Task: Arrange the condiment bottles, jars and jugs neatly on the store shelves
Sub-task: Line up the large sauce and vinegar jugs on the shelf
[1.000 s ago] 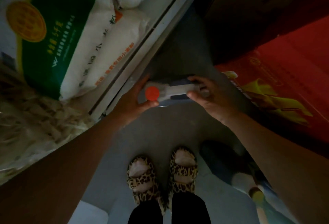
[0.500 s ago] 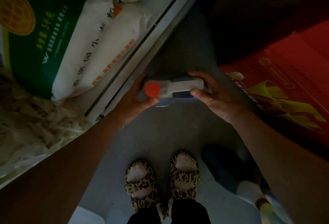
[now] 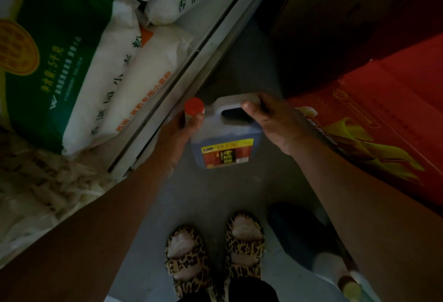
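Since the frame a second ago the jug (image 3: 226, 134) has swung from lying nearly level between my hands, cap toward the camera, to hanging more upright, so its label now faces up at me and its dark body shows below the handle. I have it off the grey floor (image 3: 215, 205), just beside the front edge of the low shelf (image 3: 182, 90) on my left. My right hand (image 3: 275, 122) curls round the moulded handle at the top, thumb over the grip; my left hand (image 3: 177, 131) cups the neck side, with one fingertip pressed just under the red cap (image 3: 194, 106). I judge this as the carry step: the jug is lifted and being turned to face the right way, not yet set anywhere. The next move calls for a free spot on a shelf, and I see none here, since the one in view is packed with sacks; I would keep the handle hand bearing the weight and the other steadying the neck while I swing it over. Counting: one jug, one red cap, two hands on it, at least three white flour sacks (image 3: 134, 90), one green sack (image 3: 55, 62), one red carton (image 3: 383, 114) on my right, a second bottle (image 3: 348, 285) low at the right edge, too blurred to describe, and two leopard-print slippers (image 3: 187, 261).
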`<state>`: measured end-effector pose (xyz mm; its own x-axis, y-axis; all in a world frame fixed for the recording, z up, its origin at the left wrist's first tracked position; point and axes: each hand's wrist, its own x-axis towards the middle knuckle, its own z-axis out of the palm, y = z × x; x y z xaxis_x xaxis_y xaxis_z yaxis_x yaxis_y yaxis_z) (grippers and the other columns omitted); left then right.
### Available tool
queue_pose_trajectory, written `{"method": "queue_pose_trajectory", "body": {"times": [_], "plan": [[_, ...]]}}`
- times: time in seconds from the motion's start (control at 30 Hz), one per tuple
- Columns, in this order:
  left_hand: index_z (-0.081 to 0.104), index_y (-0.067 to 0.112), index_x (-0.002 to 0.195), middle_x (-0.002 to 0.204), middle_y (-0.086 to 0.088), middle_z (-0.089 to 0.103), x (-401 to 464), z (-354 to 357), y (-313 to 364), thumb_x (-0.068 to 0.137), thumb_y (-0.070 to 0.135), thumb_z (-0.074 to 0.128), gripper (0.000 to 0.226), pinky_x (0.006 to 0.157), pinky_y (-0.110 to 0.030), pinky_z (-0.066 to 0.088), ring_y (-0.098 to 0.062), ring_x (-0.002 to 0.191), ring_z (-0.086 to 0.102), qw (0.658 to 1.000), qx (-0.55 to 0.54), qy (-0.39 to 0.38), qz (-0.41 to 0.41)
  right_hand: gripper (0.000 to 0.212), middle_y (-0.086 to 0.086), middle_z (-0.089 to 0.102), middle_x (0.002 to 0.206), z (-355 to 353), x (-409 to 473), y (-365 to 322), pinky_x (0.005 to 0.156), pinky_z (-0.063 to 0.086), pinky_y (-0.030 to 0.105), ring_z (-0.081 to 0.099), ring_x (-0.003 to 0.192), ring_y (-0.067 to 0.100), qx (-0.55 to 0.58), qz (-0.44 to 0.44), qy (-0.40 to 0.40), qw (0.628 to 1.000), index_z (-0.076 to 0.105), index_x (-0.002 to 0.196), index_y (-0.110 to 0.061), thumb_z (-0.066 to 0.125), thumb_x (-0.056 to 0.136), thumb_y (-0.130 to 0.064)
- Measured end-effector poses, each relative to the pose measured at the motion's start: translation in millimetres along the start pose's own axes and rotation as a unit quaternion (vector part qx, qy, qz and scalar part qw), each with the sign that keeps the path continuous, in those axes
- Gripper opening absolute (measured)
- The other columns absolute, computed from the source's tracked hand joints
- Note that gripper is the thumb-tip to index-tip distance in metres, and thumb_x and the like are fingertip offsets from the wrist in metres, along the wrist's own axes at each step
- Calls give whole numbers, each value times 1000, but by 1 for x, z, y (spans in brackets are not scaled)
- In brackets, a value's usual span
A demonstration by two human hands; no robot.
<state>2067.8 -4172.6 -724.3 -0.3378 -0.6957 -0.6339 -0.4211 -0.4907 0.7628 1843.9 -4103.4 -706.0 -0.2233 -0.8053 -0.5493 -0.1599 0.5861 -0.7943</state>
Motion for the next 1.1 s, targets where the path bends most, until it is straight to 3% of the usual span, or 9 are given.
{"method": "queue_pose_trajectory", "body": {"times": [0.07, 0.17, 0.23, 0.33, 0.47, 0.7, 0.83, 0.97, 1.1], "plan": [[71, 37, 109, 113, 4, 73, -6, 5, -3, 64, 78, 63, 61, 102, -41, 49, -12, 110, 66, 999, 1, 14, -41, 30, -8, 64, 94, 1, -5, 1, 60, 42, 2, 61, 76, -13, 31, 31, 0, 999, 63, 116, -13, 59, 99, -37], [74, 52, 84, 89, 17, 75, -27, 15, -10, 60, 86, 59, 45, 89, -39, 52, -3, 91, 70, 996, 13, 33, -78, 33, 4, 69, 106, 3, -22, 7, 80, 52, 21, 67, 97, 11, 79, 79, -19, 994, 63, 117, -15, 60, 96, -41], [73, 53, 80, 86, 15, 75, -44, 20, -9, 52, 96, 54, 55, 90, -41, 53, -11, 93, 70, 994, 28, 39, -99, 32, 6, 70, 110, 2, -38, 8, 85, 54, 31, 68, 101, 19, 110, 102, -18, 989, 64, 113, -22, 63, 93, -45], [77, 34, 88, 97, 1, 76, -69, 23, 7, 43, 100, 54, 83, 97, -49, 51, -24, 100, 69, 991, 28, 42, -127, 30, 5, 71, 108, -2, -65, 1, 88, 56, 40, 70, 100, 21, 131, 127, 6, 983, 65, 109, -27, 66, 90, -50], [75, 28, 97, 101, 0, 75, -100, 25, 54, 41, 105, 45, 100, 98, -49, 49, -22, 100, 68, 989, 69, 15, -132, 37, -1, 73, 105, -16, -103, -28, 84, 55, 33, 70, 100, 17, 155, 131, 48, 978, 68, 106, -28, 67, 82, -56], [70, 56, 80, 76, 26, 71, -175, 18, 174, 60, 95, 46, 50, 77, -31, 51, -7, 79, 68, 992, 99, 3, -78, 14, -3, 72, 101, -51, -175, -126, 76, 56, 21, 70, 90, 7, 168, 74, 132, 974, 68, 102, -28, 62, 96, -39], [74, 34, 92, 92, 12, 75, -218, 9, 246, 43, 103, 49, 88, 90, -39, 53, -13, 89, 70, 994, 86, -1, -68, 18, -7, 72, 98, -79, -226, -197, 68, 53, 14, 69, 88, 3, 163, 35, 170, 971, 68, 104, -29, 61, 95, -43], [76, 30, 96, 98, 7, 76, -270, 1, 327, 40, 101, 56, 93, 94, -43, 54, -18, 94, 71, 998, 59, -7, -32, 30, -10, 75, 95, -109, -278, -281, 79, 56, 30, 70, 91, 6, 153, -13, 212, 965, 71, 99, -31, 60, 85, -55], [71, 25, 116, 115, 0, 72, -330, -11, 426, 40, 100, 59, 107, 99, -43, 51, -23, 104, 68, 999, 38, -7, 10, 27, -1, 76, 101, -147, -326, -375, 87, 57, 39, 71, 97, 17, 136, -66, 247, 957, 72, 104, -19, 60, 98, -43]]}}
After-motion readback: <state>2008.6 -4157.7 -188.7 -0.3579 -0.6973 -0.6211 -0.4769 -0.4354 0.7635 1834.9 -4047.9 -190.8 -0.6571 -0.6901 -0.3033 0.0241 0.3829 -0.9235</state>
